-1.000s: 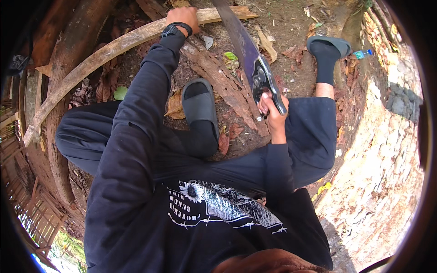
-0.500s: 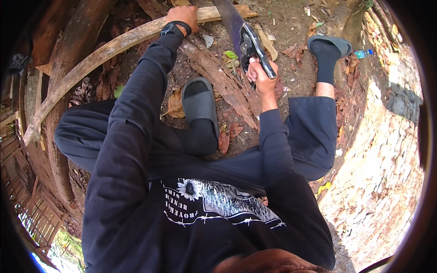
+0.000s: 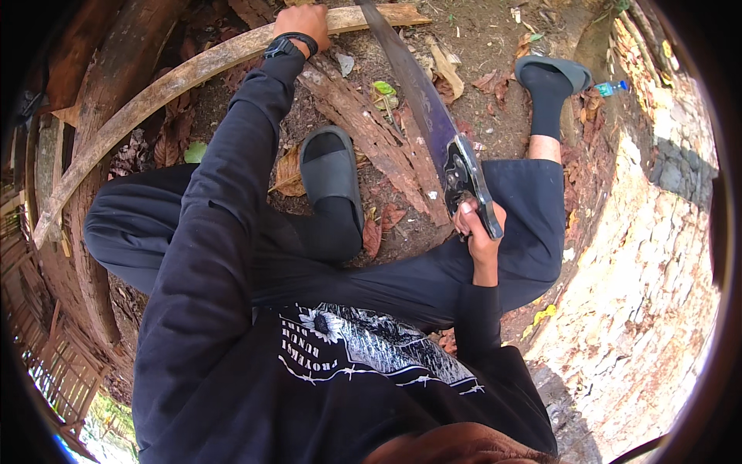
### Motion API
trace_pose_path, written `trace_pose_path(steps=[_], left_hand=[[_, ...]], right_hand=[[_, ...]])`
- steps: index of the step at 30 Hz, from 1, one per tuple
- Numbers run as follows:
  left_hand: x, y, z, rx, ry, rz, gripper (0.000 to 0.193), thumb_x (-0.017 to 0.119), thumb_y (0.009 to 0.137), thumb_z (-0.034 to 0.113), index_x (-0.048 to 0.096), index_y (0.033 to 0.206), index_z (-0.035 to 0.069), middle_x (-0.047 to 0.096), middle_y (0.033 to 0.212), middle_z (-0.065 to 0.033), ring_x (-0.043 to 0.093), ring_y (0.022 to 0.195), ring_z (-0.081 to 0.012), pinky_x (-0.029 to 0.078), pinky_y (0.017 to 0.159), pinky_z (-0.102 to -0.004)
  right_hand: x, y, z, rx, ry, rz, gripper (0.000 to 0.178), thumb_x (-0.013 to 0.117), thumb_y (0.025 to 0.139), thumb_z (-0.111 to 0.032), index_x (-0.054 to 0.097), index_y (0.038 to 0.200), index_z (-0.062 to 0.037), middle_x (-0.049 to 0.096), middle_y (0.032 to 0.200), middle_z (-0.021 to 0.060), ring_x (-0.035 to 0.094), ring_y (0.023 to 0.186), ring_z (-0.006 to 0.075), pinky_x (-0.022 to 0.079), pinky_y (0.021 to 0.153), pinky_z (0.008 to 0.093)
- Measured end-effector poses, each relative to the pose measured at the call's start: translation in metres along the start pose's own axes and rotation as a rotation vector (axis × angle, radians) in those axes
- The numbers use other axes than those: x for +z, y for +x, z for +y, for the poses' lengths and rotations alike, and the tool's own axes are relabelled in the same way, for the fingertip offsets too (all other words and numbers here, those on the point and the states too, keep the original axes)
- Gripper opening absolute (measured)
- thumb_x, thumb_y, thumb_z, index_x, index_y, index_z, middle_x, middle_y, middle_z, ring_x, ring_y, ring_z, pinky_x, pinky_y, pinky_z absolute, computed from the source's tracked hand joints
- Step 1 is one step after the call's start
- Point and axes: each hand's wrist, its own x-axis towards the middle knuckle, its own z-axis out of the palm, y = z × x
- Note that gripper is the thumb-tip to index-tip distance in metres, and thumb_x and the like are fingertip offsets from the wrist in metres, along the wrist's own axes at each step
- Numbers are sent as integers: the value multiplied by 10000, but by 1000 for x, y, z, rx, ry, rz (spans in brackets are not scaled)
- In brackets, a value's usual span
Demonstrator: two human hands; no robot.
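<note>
My left hand (image 3: 303, 21) grips a long, curved pale wooden pole (image 3: 166, 83) near its cut end at the top of the view. My right hand (image 3: 477, 230) is closed around the black handle of a hand saw (image 3: 423, 108). The saw's long blade runs up and to the left, and its far end lies across the pole just right of my left hand. A rough slab of bark (image 3: 371, 135) lies on the ground under the blade. I am crouched, with a slipper on my left foot (image 3: 332, 170) and another on my right foot (image 3: 553, 73).
Thick logs (image 3: 108, 93) and split bamboo lie to the left. A rough stone wall (image 3: 657, 255) rises on the right. Dry leaves and wood chips cover the dirt ground. A small plastic bottle (image 3: 610, 87) lies near my right foot.
My right hand pushed the saw forward half a second ago and has now pulled it back toward me. My left hand has stayed on the pole.
</note>
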Motion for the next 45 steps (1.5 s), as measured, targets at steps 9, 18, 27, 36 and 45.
trace_pose_path(steps=[9, 18, 27, 36, 45], left_hand=[[-14, -6, 5, 66, -34, 17, 510, 843, 793, 325, 738, 1267, 168, 796, 1049, -156, 782, 953, -343, 649, 855, -478], [-13, -7, 0, 28, -63, 3, 397, 823, 804, 293, 770, 1167, 141, 794, 1016, -176, 786, 930, -355, 650, 838, -486], [-8, -6, 2, 15, -72, 25, 437, 838, 798, 290, 760, 1201, 143, 795, 1011, -168, 786, 919, -349, 652, 837, -482], [-26, -5, 1, 28, -128, -89, 509, 838, 774, 286, 746, 1257, 154, 795, 1051, -150, 773, 987, -341, 634, 884, -467], [-36, -3, 4, -55, -153, -77, 355, 848, 741, 252, 763, 1065, 134, 794, 1030, -160, 777, 1004, -358, 628, 874, -451]], right_hand=[[77, 166, 36, -86, 136, -76, 205, 705, 964, -27, 586, 798, -25, 506, 582, -20, 462, 451, 73, 363, 442, 270], [86, 154, 37, -82, 157, -62, 209, 731, 955, -20, 580, 810, -21, 535, 633, -1, 485, 492, 81, 370, 472, 272], [6, 7, -1, -24, -1, -36, 124, 622, 988, 4, 538, 897, 8, 450, 595, 35, 413, 476, 114, 362, 473, 303], [106, 212, 27, -89, 184, -99, 211, 707, 989, -46, 586, 815, -44, 497, 584, -28, 454, 457, 66, 362, 448, 264], [73, 145, 36, -69, 46, -17, 203, 753, 959, -122, 624, 820, -49, 600, 630, -4, 559, 524, 84, 439, 475, 291]])
